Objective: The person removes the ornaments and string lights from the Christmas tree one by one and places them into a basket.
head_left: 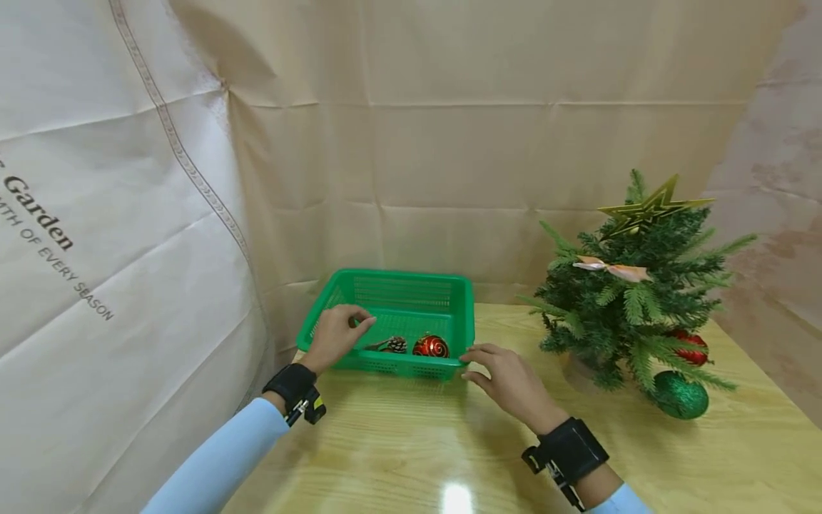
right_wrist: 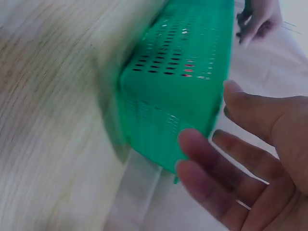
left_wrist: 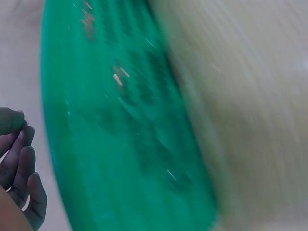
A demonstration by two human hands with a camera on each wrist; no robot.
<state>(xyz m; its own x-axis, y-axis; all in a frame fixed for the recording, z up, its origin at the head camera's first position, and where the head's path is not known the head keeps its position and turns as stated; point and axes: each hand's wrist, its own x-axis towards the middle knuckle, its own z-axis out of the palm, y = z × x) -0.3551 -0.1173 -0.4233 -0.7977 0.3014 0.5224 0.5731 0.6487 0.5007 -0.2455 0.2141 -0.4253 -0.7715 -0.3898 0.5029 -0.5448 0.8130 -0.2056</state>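
A green plastic basket with slotted walls stands on the table. Inside, near its front wall, lie a pine cone with frosted scales and a shiny red bauble with a gold swirl. Above the basket's front left part hovers my left hand, fingers loosely bent and thumb close to the forefinger; nothing shows between them. My right hand is at the front right corner, fingertips right at the rim and thumb apart from the fingers. The right wrist view shows those fingers spread beside the basket's end wall.
A small artificial Christmas tree stands to the right, with a gold star, a pale pink bow, a red bauble and a glittery green bauble. Beige cloth hangs behind the wooden table.
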